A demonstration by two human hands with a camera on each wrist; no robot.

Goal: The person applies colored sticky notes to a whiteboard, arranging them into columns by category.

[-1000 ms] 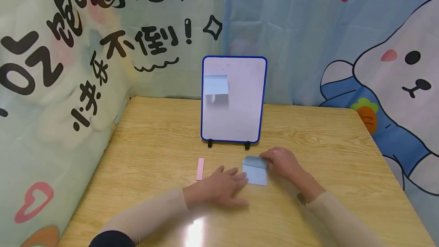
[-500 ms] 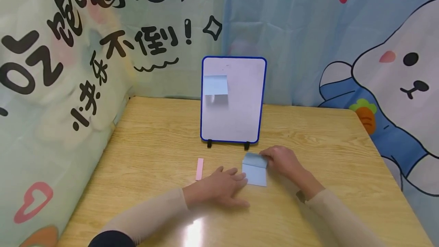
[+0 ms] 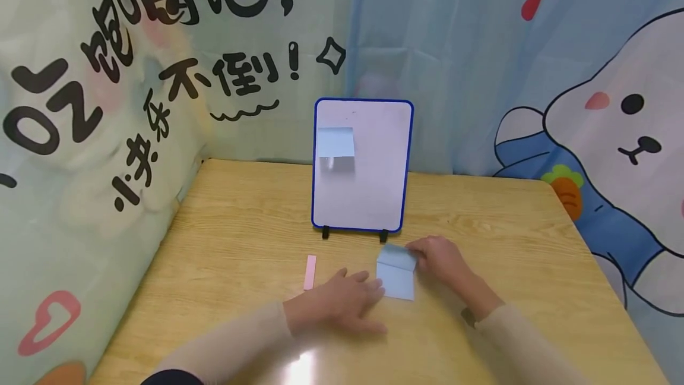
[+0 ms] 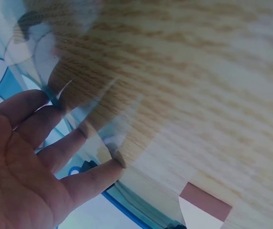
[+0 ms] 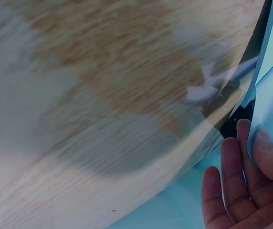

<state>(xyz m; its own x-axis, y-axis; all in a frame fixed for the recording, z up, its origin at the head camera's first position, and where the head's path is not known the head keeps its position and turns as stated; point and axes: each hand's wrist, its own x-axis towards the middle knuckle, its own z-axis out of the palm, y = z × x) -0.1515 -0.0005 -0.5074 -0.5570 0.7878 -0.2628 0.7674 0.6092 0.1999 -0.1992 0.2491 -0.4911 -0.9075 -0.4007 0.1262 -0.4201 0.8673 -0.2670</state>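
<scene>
Paper note (image 3: 395, 283), pale blue, far right corner pinched in the right hand (image 3: 439, 260), left hand (image 3: 342, 300) alongside, fingers apart, appears mid-lift, calling for a steady pull.

Beige sleeves (image 3: 230, 337), black patch (image 3: 172, 378) on the left, perhaps a dark wristband (image 3: 468, 316) right.

Your left forearm (image 3: 235, 334) extends from the lower left, the left hand (image 3: 338, 303) palm down, fingers spread and thumb out to the side. Your right forearm (image 3: 526, 337) extends from the lower right; the right hand (image 3: 442, 261) pinches with the thumb, apparently against the mostly hidden forefinger, the other fingers slightly bent.
</scene>
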